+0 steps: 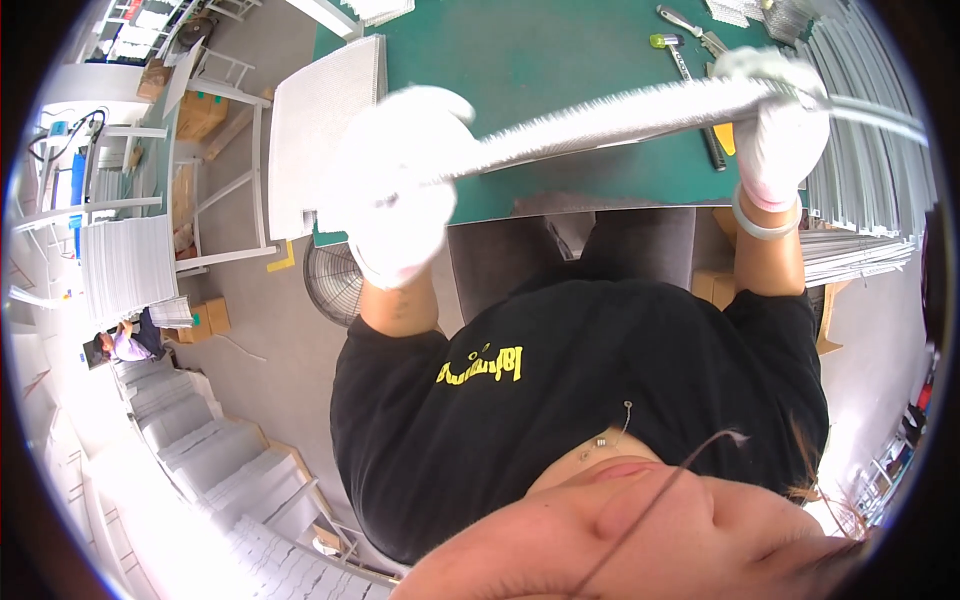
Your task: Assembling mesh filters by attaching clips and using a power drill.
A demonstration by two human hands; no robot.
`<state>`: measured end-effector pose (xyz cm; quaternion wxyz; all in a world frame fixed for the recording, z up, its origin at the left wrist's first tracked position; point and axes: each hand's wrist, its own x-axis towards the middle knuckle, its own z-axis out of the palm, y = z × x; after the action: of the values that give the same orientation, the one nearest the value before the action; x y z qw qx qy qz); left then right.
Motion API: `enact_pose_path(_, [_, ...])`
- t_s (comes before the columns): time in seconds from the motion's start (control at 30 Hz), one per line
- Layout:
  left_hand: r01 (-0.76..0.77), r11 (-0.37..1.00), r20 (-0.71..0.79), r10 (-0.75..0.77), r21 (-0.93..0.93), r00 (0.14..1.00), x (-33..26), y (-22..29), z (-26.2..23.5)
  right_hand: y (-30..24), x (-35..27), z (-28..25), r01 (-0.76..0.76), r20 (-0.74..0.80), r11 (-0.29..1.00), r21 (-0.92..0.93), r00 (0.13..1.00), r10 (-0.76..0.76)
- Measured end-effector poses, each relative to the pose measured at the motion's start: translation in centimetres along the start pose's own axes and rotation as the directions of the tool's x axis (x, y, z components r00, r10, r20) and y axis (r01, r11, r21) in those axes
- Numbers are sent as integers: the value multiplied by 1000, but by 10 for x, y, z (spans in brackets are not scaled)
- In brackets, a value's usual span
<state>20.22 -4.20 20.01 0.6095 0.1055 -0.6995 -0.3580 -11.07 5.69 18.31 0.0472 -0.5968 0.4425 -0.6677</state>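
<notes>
A long silvery strip with fine ridges along its edge (620, 118) is held in the air over the near part of a green tabletop (500, 45). Its left end runs into my white-gloved left hand (405, 185), which is closed on it; glare washes out most of those fingers. My right hand (785, 125), also gloved in white, grips the strip toward its other end, fingers wrapped round it. Beyond this hand a thin, pale length continues to the right. Below and behind the strip lies a hammer with a green-tipped head (664, 41), partly covered by the strip.
A pale stack of panels (325, 130) stands at the table's left edge. Many thin grey panels (865, 130) line the right side. A grey-handled tool (682, 20) and a yellow piece (726, 140) lie nearby. A floor fan (332, 283) is below left; another person (130, 340) sits far left.
</notes>
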Motion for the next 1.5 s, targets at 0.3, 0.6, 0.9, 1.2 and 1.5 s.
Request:
enact_pose_path(0.3, [330, 939, 912, -48, -99, 408, -40, -28, -26, -38, -37, -4, 272, 329, 697, 664, 730, -599])
enact_pose_path(0.6, [-60, 877, 825, -423, 477, 374, -75, -97, -29, -53, -65, -14, 166, 442, 805, 570, 763, -471])
enact_pose_path(0.9, [-163, 716, 711, -588, 679, 385, -83, -97, -34, -58, -56, -28, -6, 592, 822, 569, 697, -405])
enact_pose_path(1.2, [158, 903, 777, -425, 399, 465, -37, -34, -41, -30, -53, -3, 321, 203, 745, 585, 831, -517])
enact_pose_path(1.5, [-232, 973, 89, 231, 0, 969, -13, 2, -7, -27, 19, 6, 116, 454, 949, 293, 857, -244])
